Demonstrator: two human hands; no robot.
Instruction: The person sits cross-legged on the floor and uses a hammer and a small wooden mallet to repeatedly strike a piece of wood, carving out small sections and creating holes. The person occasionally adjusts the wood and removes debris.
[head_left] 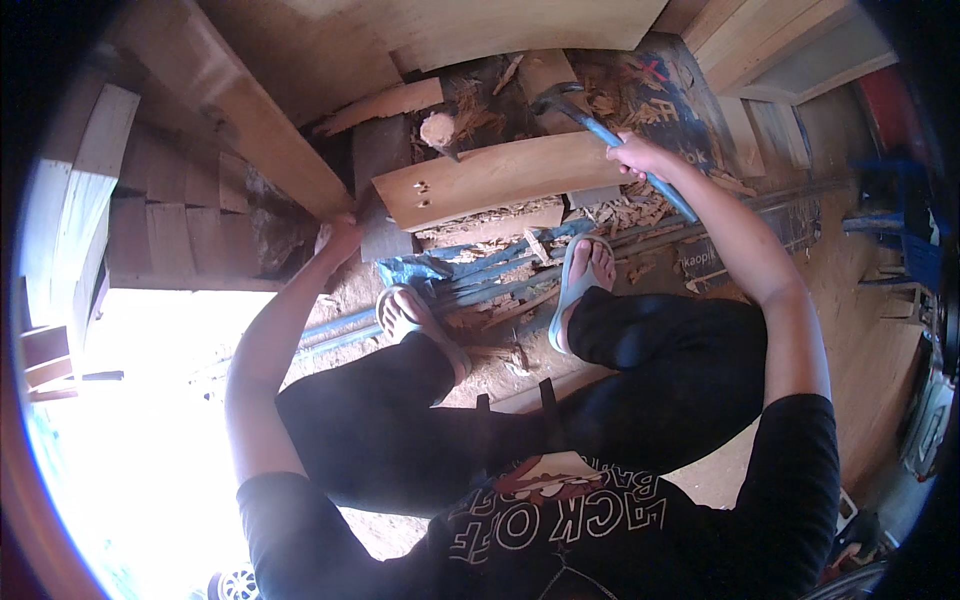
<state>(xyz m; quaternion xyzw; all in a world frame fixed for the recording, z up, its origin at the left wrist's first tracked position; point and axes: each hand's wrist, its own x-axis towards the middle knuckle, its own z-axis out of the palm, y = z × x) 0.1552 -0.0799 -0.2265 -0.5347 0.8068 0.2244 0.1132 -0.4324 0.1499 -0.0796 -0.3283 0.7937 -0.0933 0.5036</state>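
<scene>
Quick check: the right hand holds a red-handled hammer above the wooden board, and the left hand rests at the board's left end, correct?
Not quite. In the head view the hammer in the right hand has a blue handle, not red. The rest holds: it is above the wooden board, and the left hand is at the board's left end.

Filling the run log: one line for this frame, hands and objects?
left hand: on long wooden plank | right hand: gripping blue-handled hammer | flat wooden board with two holes: ahead of feet

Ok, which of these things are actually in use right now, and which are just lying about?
In use: hammer in the right hand; wooden board in front; left hand on a slanting plank.

Lying about: blue pipes, wood chips, stacked planks.
</scene>
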